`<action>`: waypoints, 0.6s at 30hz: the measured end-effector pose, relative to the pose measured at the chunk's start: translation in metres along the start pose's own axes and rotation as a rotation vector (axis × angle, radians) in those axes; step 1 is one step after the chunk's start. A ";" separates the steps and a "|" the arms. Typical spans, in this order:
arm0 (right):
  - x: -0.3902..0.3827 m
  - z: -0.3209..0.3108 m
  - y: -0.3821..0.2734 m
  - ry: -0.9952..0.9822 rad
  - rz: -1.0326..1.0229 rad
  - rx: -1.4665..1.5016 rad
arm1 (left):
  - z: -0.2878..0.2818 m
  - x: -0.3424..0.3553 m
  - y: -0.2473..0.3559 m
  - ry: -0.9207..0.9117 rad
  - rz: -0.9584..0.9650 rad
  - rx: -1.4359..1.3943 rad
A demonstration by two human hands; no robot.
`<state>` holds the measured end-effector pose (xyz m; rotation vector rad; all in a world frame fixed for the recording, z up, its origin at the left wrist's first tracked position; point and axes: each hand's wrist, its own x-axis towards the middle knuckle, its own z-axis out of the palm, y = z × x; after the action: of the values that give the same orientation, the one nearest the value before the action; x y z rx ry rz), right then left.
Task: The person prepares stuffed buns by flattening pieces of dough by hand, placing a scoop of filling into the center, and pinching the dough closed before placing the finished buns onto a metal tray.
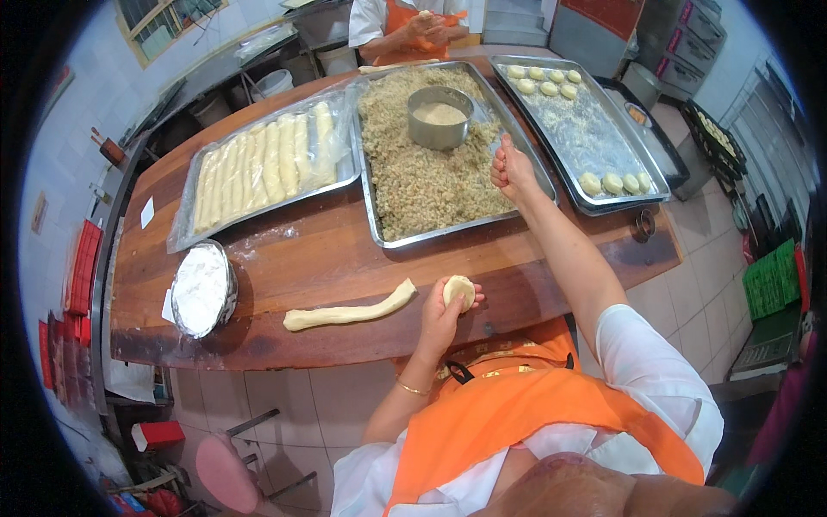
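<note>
Left hand (441,314) cups a flattened round of dough (459,290) in the palm, fingers curled under it, held just above the near edge of the tabletop (327,250). The disc faces up and slightly away; it is roughly round, so no clear long axis.

Right hand (510,170) is stretched out over the near right corner of the filling tray (379,215), fingers bunched together as if pinching crumbly filling (422,172); what sits between the fingertips is too small to tell.

Step in hand, by my reading: fetching filling for the open wrapper. Next move calls for carrying the pinch back and seating it centred on the disc.

Dough rope (349,313) lies on the tabletop just left of the left hand, long axis left to right, its thicker end nearest that hand.
</note>
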<state>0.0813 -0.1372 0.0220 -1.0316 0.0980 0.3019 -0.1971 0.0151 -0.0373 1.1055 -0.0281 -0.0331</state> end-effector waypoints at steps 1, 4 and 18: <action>0.001 -0.002 0.001 -0.001 -0.010 -0.020 | 0.000 0.000 0.000 -0.003 0.000 -0.001; 0.000 -0.013 -0.001 -0.105 -0.016 -0.092 | 0.001 0.000 0.000 -0.011 -0.002 -0.007; -0.001 -0.011 -0.002 0.001 0.102 0.315 | 0.001 0.002 0.001 0.006 -0.003 -0.031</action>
<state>0.0818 -0.1475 0.0185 -0.7156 0.1937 0.3656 -0.1951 0.0147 -0.0359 1.0750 -0.0203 -0.0325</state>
